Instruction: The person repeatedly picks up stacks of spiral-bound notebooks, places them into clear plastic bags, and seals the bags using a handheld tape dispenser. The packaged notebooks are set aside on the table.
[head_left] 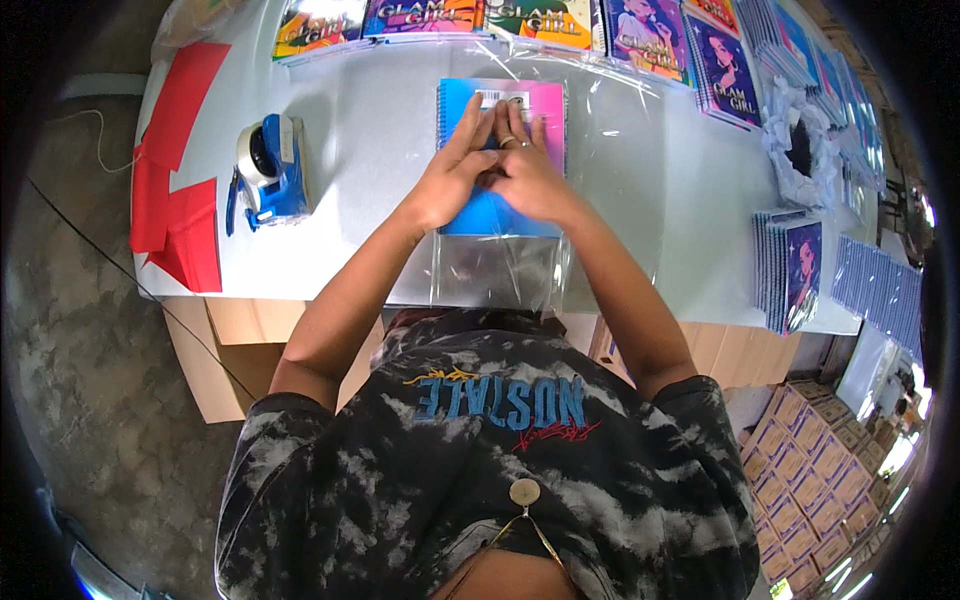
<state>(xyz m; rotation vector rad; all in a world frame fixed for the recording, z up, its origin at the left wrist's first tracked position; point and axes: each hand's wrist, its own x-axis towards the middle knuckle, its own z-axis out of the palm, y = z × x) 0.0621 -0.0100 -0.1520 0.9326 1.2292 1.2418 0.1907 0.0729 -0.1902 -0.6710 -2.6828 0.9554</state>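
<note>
A blue-to-pink spiral notebook [480,215] lies back side up on the white table [380,130], inside a clear plastic sleeve [500,272] whose open end reaches the near edge. My left hand [450,170] and my right hand [528,170] both press flat on the middle of the notebook, fingers pointing away from me and touching each other. A ring shows on my right hand. Neither hand grips anything.
A blue tape dispenser [268,168] stands at the left. Red paper sheets [180,200] hang over the left edge. Colourful notebooks [520,20] line the far edge, more stacks [790,270] sit right, beside crumpled white paper [800,150]. Cardboard boxes [800,480] stand below.
</note>
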